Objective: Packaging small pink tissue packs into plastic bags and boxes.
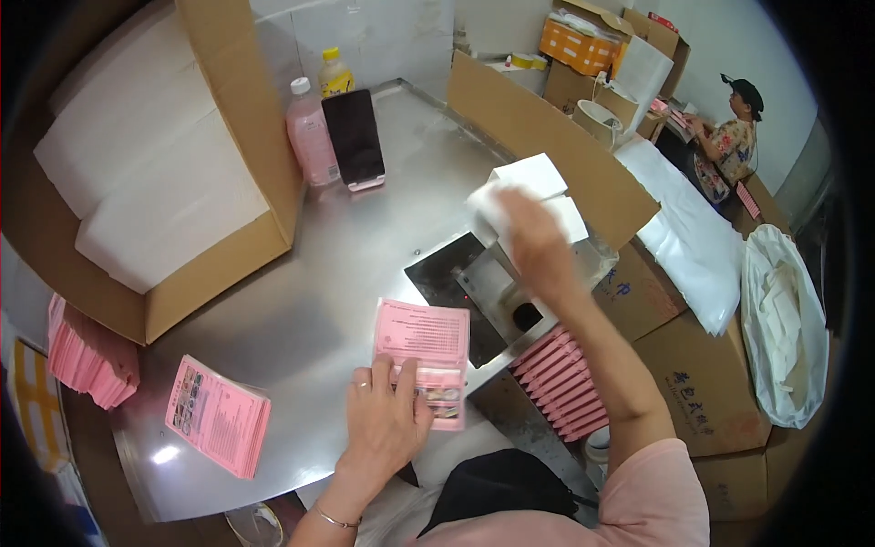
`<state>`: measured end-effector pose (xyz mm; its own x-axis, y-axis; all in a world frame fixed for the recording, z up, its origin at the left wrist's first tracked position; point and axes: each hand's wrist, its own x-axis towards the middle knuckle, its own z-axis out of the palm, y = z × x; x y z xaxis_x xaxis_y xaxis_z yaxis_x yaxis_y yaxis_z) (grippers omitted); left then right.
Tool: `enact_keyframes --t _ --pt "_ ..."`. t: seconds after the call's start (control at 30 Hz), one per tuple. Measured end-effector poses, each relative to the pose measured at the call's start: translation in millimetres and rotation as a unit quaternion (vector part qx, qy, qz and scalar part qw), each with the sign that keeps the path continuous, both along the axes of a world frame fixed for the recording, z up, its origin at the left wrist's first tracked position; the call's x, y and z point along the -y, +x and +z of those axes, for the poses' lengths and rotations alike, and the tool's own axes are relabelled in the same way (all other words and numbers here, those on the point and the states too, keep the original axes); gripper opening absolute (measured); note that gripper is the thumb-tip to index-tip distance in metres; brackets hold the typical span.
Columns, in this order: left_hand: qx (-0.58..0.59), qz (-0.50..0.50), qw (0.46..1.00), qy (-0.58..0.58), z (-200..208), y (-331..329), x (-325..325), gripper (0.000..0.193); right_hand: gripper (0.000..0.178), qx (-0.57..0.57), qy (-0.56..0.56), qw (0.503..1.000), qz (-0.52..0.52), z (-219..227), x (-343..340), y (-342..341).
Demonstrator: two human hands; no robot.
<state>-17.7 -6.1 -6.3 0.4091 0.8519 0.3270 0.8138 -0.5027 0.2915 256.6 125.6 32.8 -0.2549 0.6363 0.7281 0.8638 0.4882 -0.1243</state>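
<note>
My left hand (387, 415) lies with fingers extended on a pink printed sleeve (422, 330) near the table's front edge. Under the fingers, the sleeve's lower part shows small coloured pictures. My right hand (536, 244), smeared by motion, is reached out over the far side of a dark rectangular opening in the metal table. At its fingertips is a blurred white folded paper piece (488, 208), which it seems to grip. Just beyond stand white paper stacks (533, 176). A stack of pink printed sleeves (219, 417) rests on the table, left of my left hand.
A large open carton (219, 264) with white paper occupies the left. A phone on a stand (354, 137) and two bottles stand behind. Pink packs (561, 383) sit below the right edge. Cartons and a white plastic bag (784, 328) are at right; another person sits far right.
</note>
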Motion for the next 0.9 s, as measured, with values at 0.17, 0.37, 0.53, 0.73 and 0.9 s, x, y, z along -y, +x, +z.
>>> enact_keyframes --t 0.17,0.37,0.53,0.73,0.9 --pt "-0.004 0.060 0.998 0.018 35.1 -21.9 -2.8 0.074 0.033 0.071 -0.001 0.943 0.325 -46.9 134.9 -100.6" --pt "0.095 0.009 0.995 -0.041 26.8 5.3 -0.7 0.088 0.019 0.106 -0.187 0.972 0.092 -63.9 36.3 -106.4" --pt "0.097 0.018 0.995 -0.008 18.9 -43.8 23.6 0.032 0.012 -0.010 -0.381 0.922 -0.060 -72.4 24.4 -38.9" --pt "0.076 0.284 0.938 0.185 18.1 -156.7 47.4 0.015 0.025 0.012 0.033 0.997 -0.062 6.6 61.8 -33.3" --pt "-0.103 0.375 0.916 0.096 -0.6 -194.2 33.7 0.014 0.021 0.102 0.005 0.967 -0.232 -11.0 25.6 32.5"
